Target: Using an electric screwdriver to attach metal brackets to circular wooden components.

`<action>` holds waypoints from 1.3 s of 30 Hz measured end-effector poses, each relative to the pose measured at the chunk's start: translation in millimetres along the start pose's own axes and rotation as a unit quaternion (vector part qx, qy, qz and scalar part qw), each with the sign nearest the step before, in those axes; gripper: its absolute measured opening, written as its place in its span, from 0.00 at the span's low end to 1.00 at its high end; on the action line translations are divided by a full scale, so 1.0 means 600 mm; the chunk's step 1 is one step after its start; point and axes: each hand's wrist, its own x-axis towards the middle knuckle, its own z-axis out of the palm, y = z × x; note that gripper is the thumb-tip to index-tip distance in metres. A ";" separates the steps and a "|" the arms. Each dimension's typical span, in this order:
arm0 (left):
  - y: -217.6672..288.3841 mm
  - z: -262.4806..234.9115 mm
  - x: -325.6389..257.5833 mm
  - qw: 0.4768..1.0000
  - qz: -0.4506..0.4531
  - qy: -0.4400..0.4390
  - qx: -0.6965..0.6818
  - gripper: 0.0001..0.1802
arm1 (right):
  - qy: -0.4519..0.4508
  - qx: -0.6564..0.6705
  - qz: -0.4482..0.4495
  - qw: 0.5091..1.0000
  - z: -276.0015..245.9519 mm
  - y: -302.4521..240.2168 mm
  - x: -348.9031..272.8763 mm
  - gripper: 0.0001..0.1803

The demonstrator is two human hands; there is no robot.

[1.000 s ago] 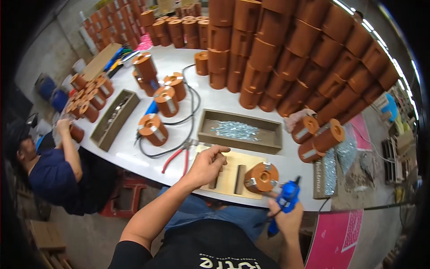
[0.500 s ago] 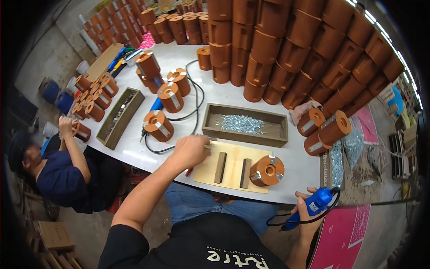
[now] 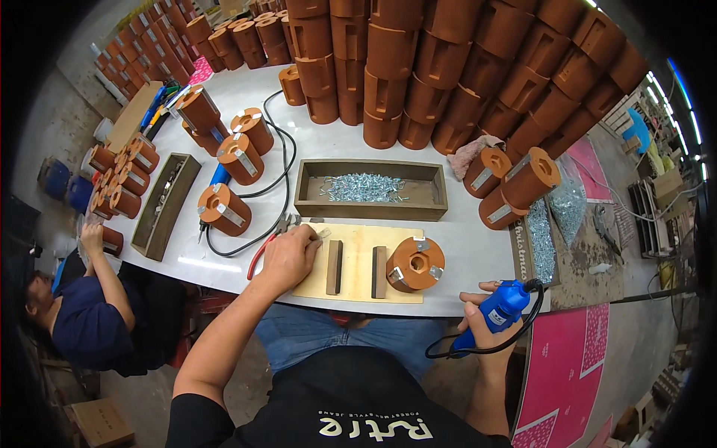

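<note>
My right hand [image 3: 485,332] is wrapped round a blue electric screwdriver [image 3: 502,308], held beyond the table's front edge with its black cord looping below. At the left end of a pale wooden board [image 3: 357,257], my left hand [image 3: 291,257] has its fingers drawn together; a small shiny piece seems to show at the fingertips, too small to make out. Beside that hand lie red-handled pliers [image 3: 260,254], partly covered by it. Two wooden strips [image 3: 334,267] stand out on the board. Right of them sits a brown cylinder [image 3: 415,264] with metal tabs round its top and a hole in the middle.
Behind the board stands a wooden tray [image 3: 441,196] of small silvery screws [image 3: 364,187]. More cylinders [image 3: 240,158] and a cord [image 3: 287,149] lie to the left. Tall cylinder stacks [image 3: 388,75] rise at the back. A co-worker [image 3: 97,313] handles cylinders at far left.
My left hand has come down and back toward the board's left edge, uncovering more of the pliers. The screwdriver stays in my right hand. The whole view has shifted.
</note>
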 end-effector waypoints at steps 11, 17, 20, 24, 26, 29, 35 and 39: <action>-0.015 -0.029 0.007 0.993 -0.091 -0.027 -0.067 0.16 | -0.012 0.006 0.008 1.000 0.012 0.010 -0.008 0.24; 0.020 -0.012 0.035 1.000 -0.014 0.002 0.028 0.17 | 0.000 0.005 0.030 1.000 0.019 -0.001 -0.008 0.22; 0.035 0.025 0.053 1.000 -0.004 -0.016 0.006 0.20 | 0.026 0.036 0.048 0.998 -0.012 0.016 -0.009 0.15; 0.012 0.020 0.034 0.999 0.004 0.027 -0.041 0.09 | 0.004 -0.084 -0.042 0.996 -0.013 0.064 0.014 0.22; 0.016 0.019 0.034 0.998 0.005 0.031 -0.050 0.08 | -0.002 -0.092 -0.053 0.994 -0.008 0.057 0.016 0.21; 0.031 0.020 0.037 0.999 0.012 0.026 -0.033 0.09 | -0.013 -0.088 -0.057 0.994 -0.010 0.047 0.006 0.21; 0.029 0.004 0.039 0.997 0.055 0.023 -0.048 0.08 | -0.073 -0.094 -0.020 0.993 0.003 0.011 -0.008 0.22; 0.069 -0.043 0.026 0.901 -0.071 -0.118 -0.412 0.07 | -0.099 -0.087 -0.030 0.991 0.026 -0.001 -0.011 0.21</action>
